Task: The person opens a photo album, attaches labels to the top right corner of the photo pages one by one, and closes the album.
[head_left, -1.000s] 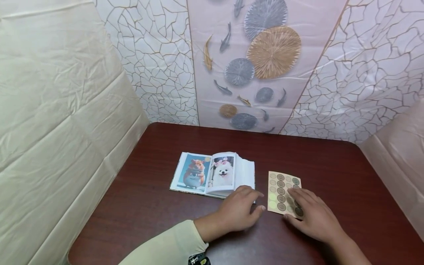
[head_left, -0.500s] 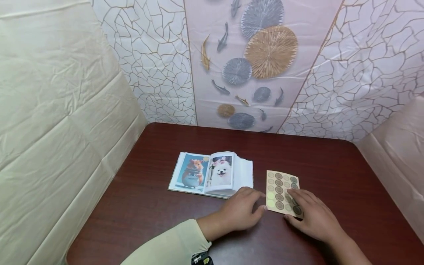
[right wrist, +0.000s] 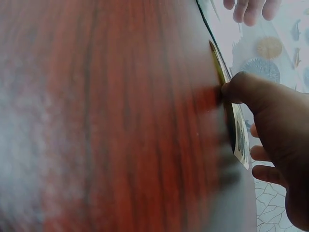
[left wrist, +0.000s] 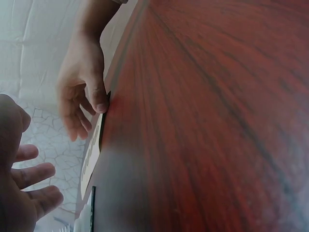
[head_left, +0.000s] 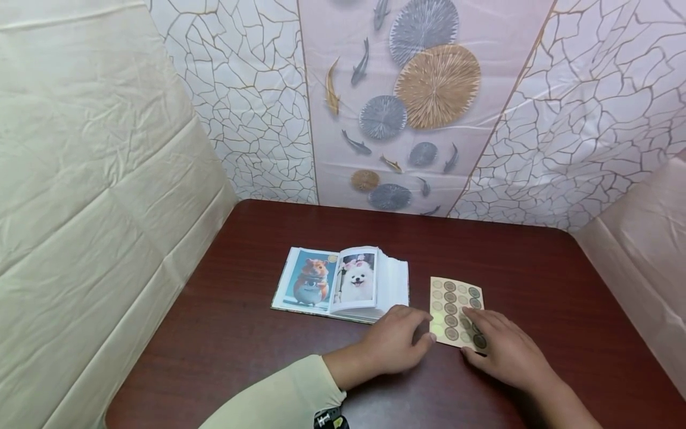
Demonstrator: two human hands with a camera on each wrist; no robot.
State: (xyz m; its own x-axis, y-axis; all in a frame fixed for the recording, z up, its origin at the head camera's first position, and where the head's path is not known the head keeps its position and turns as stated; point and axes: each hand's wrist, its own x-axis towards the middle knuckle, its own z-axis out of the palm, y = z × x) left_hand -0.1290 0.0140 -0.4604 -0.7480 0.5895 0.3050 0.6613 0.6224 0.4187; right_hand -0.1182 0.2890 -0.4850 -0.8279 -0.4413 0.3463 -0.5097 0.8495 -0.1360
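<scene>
A sheet of round stickers (head_left: 451,310) lies on the table right of an open photo album (head_left: 395,286). The album shows a hamster picture on its left page and a white dog on its right. My right hand (head_left: 506,348) is over the sheet's right part, covering some stickers. Its thumb (right wrist: 236,88) touches the sheet's near edge in the right wrist view, the other fingers loosely spread. My left hand (head_left: 393,342) hovers near the album's lower right corner, fingers relaxed and pointing at the sheet's left edge. It holds nothing; whether a fingertip touches the sheet I cannot tell.
The dark red wooden table (head_left: 241,357) has rounded far corners. Behind it hangs a patterned cloth (head_left: 257,107) with fish and discs. A cream cloth (head_left: 107,208) hangs along the left side. A watch (head_left: 329,418) sits at the left sleeve.
My left hand has edged right, its fingertips now closer to the sticker sheet. The right hand stays nearly in place over the sheet, and the album looks unchanged.
</scene>
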